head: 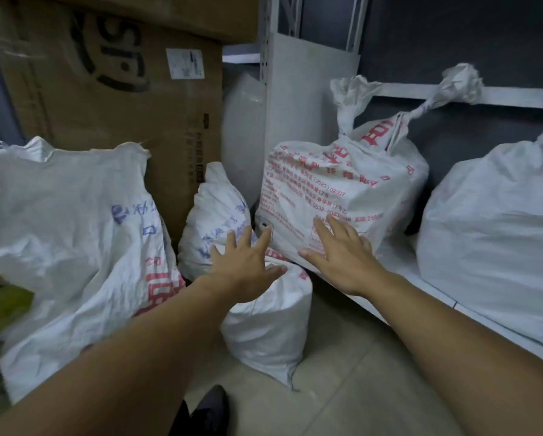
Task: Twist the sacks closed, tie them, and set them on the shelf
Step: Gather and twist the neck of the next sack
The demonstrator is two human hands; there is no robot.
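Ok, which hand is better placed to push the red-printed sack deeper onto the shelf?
Right: the right hand lies flat against the red-printed sack; the left hand is spread above a smaller sack.

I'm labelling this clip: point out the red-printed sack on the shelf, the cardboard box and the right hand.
Red-printed sack [336, 184]: head view, printed front.
Cardboard box [59, 114]: head view, front face.
Right hand [342, 258]: head view, back of hand.

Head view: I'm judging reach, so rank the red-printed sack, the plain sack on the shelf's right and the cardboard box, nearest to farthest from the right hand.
1. Red-printed sack, on the shelf, at the fingertips of the right hand.
2. Plain sack, farther right on the shelf.
3. Cardboard box, far back on the left.
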